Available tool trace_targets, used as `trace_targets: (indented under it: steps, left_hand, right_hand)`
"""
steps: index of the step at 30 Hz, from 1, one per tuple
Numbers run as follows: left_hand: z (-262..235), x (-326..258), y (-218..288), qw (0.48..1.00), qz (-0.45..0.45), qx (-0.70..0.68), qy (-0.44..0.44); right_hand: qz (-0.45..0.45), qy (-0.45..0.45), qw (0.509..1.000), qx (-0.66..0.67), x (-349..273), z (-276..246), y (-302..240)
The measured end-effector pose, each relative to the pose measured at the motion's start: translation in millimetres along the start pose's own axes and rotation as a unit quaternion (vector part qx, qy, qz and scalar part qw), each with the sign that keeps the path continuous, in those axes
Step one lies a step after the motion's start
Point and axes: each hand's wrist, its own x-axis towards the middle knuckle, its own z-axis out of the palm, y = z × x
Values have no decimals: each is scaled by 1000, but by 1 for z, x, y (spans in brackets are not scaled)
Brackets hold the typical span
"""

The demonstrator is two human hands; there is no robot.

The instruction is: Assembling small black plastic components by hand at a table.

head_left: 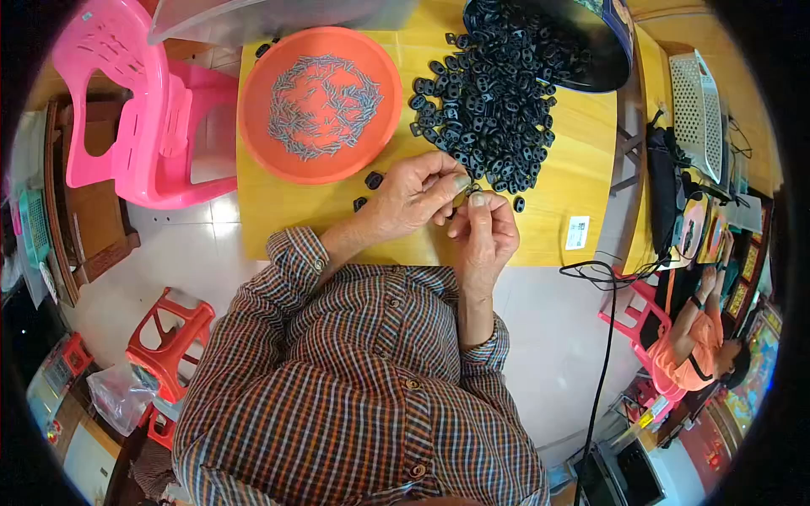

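Note:
My left hand and my right hand meet fingertip to fingertip over the yellow wooden table. Between the fingers of both hands sits a small dark part, mostly hidden. Just beyond my hands lies a heap of small black plastic pieces that spills from a dark bag. To the left of the heap stands a round orange tray holding several small grey metal pins. Two loose black pieces lie beside my left hand.
A pink plastic chair stands left of the table, a red stool at lower left. A black cable hangs off the table's right edge. A white basket and clutter sit on the right, where another person sits.

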Motion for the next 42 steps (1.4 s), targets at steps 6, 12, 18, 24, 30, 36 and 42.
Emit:
trace_targets:
  steps: [6, 12, 18, 24, 30, 36, 42]
  left_hand:
    - [-1, 1, -3, 1000, 21, 3, 1]
    - [-1, 2, -1, 1000, 22, 18, -2]
    - [-1, 1, -6, 998, 63, 10, 5]
    - [-4, 0, -4, 999, 30, 28, -13]
    - [0, -1, -1, 999, 17, 29, 7]
    - [-1, -1, -1, 999, 10, 32, 0]
    - [0, 0, 3, 999, 38, 11, -4]
  right_hand:
    - [-8, 1, 1000, 2, 1, 3, -2]
    - [-38, 23, 997, -60, 0, 4, -5]
    - [-69, -8, 990, -122, 2, 2, -10]
    - [-36, -31, 990, -134, 4, -3, -12]
    - [-21, -41, 993, -110, 1, 0, -17]
    - [7, -26, 990, -135, -1, -4, -19]
    - [9, -6, 995, -100, -1, -3, -19]
